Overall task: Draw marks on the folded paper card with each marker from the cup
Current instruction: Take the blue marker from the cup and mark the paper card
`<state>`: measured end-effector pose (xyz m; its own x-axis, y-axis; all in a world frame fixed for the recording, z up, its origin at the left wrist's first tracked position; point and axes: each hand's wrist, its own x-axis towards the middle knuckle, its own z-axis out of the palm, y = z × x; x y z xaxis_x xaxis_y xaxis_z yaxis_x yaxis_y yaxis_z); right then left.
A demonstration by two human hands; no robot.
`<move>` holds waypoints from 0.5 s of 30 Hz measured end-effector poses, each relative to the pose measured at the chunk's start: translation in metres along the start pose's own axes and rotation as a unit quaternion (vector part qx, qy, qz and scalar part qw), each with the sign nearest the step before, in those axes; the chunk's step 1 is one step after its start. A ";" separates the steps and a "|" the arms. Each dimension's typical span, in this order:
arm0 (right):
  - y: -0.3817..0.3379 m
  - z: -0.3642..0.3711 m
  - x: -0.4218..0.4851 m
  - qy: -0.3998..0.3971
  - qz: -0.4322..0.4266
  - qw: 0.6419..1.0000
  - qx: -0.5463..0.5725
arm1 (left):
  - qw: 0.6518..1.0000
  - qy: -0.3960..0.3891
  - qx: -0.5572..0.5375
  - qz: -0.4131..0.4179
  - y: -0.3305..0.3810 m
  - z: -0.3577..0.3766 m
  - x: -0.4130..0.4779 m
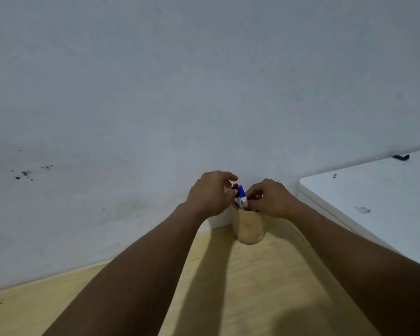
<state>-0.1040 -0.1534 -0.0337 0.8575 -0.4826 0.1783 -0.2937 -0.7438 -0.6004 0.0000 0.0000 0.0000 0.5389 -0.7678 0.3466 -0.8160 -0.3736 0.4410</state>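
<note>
Hands hide the cup mouth (marker bodies too).

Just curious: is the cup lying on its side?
No, the cup stands upright on the wooden table, with both hands at its rim.

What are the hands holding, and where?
The left hand pinches the blue-capped marker near its cap, above the tan cup. Whether the right hand grips anything cannot be told.

The tan rounded cup stands hard against the grey-white wall — no way round behind it. Both hands crowd its mouth, the left hand and right hand. A white cabinet blocks the right side — the pale wooden tabletop in front lies open.
</note>
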 end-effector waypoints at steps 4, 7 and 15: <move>0.001 0.008 0.001 0.029 -0.009 0.999 -0.025 | 1.000 -0.012 0.022 0.015 -0.002 0.005 0.002; -0.002 0.005 -0.005 0.054 -0.030 0.998 -0.021 | 1.000 0.013 0.009 0.017 -0.002 0.000 0.000; -0.060 -0.031 -0.033 0.077 -0.106 0.990 0.045 | 0.993 0.073 -0.090 0.023 0.028 -0.059 -0.026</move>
<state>-0.1279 -0.1074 0.0204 0.8191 -0.3905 0.4202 -0.0698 -0.7949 -0.6027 -0.0244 0.0403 0.0522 0.5371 -0.6928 0.4812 -0.7971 -0.2303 0.5581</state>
